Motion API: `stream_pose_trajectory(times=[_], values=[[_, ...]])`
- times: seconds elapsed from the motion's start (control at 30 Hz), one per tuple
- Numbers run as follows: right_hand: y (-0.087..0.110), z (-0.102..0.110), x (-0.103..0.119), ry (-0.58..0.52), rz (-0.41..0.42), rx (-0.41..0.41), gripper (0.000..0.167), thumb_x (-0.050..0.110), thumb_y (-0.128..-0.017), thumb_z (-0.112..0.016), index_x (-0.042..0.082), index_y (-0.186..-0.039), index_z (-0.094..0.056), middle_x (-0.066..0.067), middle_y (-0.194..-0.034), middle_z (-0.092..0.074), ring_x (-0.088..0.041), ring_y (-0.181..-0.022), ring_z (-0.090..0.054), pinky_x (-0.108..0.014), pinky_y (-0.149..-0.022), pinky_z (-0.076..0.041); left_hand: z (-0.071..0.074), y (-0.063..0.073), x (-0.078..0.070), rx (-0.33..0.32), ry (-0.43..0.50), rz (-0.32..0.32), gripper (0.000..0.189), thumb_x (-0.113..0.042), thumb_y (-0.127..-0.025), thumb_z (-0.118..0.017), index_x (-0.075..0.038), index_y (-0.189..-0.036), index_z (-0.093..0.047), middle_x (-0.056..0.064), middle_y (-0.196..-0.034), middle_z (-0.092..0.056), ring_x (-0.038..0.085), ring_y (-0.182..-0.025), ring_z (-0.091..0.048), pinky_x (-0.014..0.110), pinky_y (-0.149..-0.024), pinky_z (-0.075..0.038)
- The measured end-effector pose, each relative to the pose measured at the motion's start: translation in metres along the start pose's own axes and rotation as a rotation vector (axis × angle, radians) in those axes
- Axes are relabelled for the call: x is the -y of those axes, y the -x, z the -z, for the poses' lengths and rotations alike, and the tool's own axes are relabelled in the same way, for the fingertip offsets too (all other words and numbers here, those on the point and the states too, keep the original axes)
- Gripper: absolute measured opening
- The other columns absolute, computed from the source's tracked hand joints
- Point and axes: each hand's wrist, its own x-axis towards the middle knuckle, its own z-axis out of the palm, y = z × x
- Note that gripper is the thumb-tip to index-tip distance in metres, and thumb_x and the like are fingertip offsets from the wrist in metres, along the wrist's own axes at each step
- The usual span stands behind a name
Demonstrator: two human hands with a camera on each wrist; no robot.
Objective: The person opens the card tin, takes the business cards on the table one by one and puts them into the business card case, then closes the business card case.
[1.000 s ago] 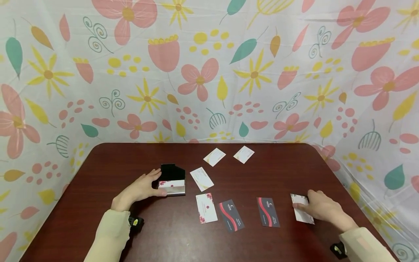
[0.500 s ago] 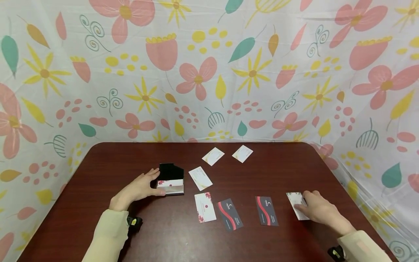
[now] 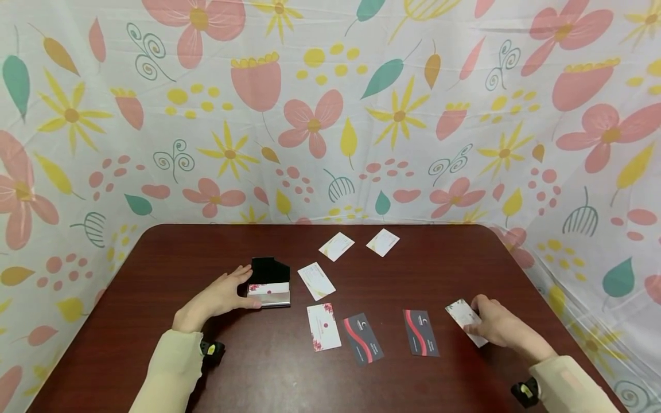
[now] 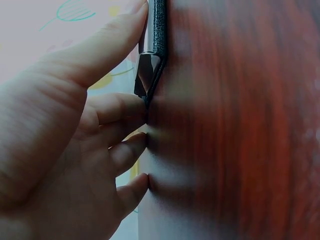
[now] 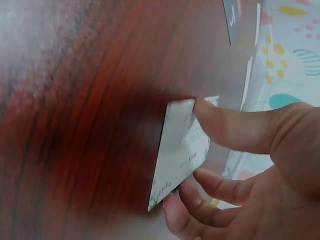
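On the left of the head view lies a business card case (image 3: 277,300), its black lid (image 3: 267,271) laid back. White cards with red flowers show inside it. My left hand (image 3: 219,297) holds the case, thumb on its front part and the other fingers along its left side, tips down at the table in the left wrist view. At the right, my right hand (image 3: 501,326) grips a white business card (image 5: 175,145) with leafy corners by its edges, thumb on one side and fingers on the other. The card stands tilted, close over the table.
Two dark cards with a red wave (image 3: 420,332) lie left of my right hand. A white card with red flowers (image 3: 324,327) is near the middle. Several white-and-yellow cards (image 3: 317,281) lie farther back. A patterned curtain (image 3: 330,115) hangs behind the brown table (image 3: 248,367).
My right hand has moved slightly left with the white card, which has turned and now lies at a slant. The left hand keeps its hold on the case.
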Motion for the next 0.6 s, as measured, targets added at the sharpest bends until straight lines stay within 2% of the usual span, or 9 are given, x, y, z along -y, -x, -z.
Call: stream_pose_trajectory(times=[0.2, 0.37, 0.5, 0.6], values=[[-0.004, -0.001, -0.007, -0.041, -0.050, 0.019, 0.050, 0.028, -0.080, -0.082, -0.004, -0.097, -0.048, -0.005, -0.080, -0.053, -0.019, -0.069, -0.050, -0.032, -0.060, -0.043, -0.001, -0.001, 0.001, 0.006, 0.008, -0.002, 0.098, -0.052, -0.081, -0.076, 0.003, -0.150, -0.033, 0.021, -0.159, -0.018, 0.051, -0.142, -0.010, 0.063, -0.111, -0.013], [-0.006, -0.001, -0.011, -0.024, -0.019, 0.013, 0.042, 0.034, -0.080, -0.081, 0.003, -0.086, -0.053, -0.002, -0.072, -0.052, -0.017, -0.065, -0.049, -0.032, -0.059, -0.041, -0.001, -0.002, 0.003, -0.001, 0.010, 0.001, 0.098, -0.051, -0.080, -0.076, 0.002, -0.150, -0.033, 0.020, -0.159, -0.018, 0.051, -0.142, -0.011, 0.063, -0.111, -0.013], [-0.008, 0.004, -0.012, -0.070, 0.042, 0.050, 0.036, 0.034, -0.094, -0.066, 0.002, -0.089, -0.051, -0.005, -0.075, -0.050, -0.021, -0.074, -0.050, -0.036, -0.064, -0.040, -0.002, -0.002, 0.003, -0.004, -0.005, -0.005, 0.098, -0.052, -0.081, -0.075, 0.002, -0.150, -0.033, 0.020, -0.159, -0.019, 0.051, -0.142, -0.012, 0.063, -0.111, -0.014], [-0.011, 0.012, -0.007, -0.144, 0.099, 0.080, 0.042, 0.029, -0.104, -0.048, -0.012, -0.112, -0.052, -0.026, -0.098, -0.057, -0.039, -0.097, -0.056, -0.046, -0.078, -0.047, -0.001, -0.001, 0.003, -0.008, -0.009, -0.009, 0.098, -0.053, -0.081, -0.075, 0.003, -0.150, -0.034, 0.021, -0.159, -0.020, 0.053, -0.140, -0.013, 0.064, -0.110, -0.015]])
